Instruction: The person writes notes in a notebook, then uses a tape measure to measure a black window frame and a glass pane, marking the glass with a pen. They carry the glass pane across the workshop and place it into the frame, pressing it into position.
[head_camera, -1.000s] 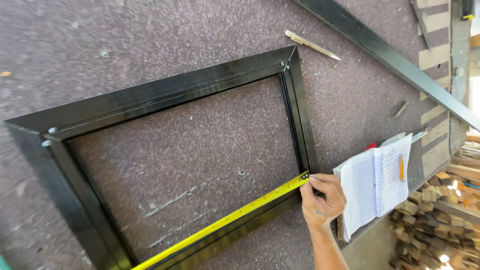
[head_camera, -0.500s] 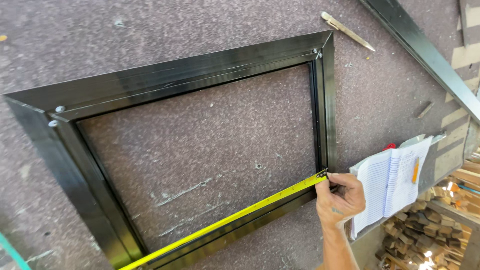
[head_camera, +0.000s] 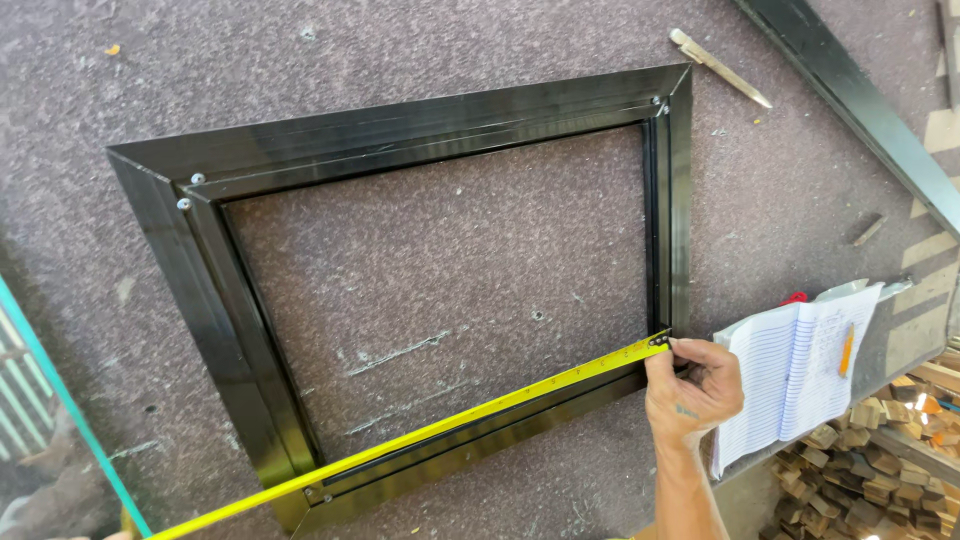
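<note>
the right hand (head_camera: 693, 388) has its fingers (head_camera: 683, 348) pinched shut on the metal end of the yellow tape measure (head_camera: 420, 435). the end sits at the fingertips, pressed to the inside corner of the black frame (head_camera: 400, 130) on the grey surface (head_camera: 420, 290). just beside the hand lies an open notebook (head_camera: 790, 385).

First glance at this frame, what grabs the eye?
A black rectangular metal frame lies flat on the grey-brown worktop and fills the middle of the view. A yellow tape measure runs along its near rail, its hook end pinched at the frame's inner right corner by the right hand. Just right of that hand, an open lined notebook with an orange pencil lies at the table edge.
</note>
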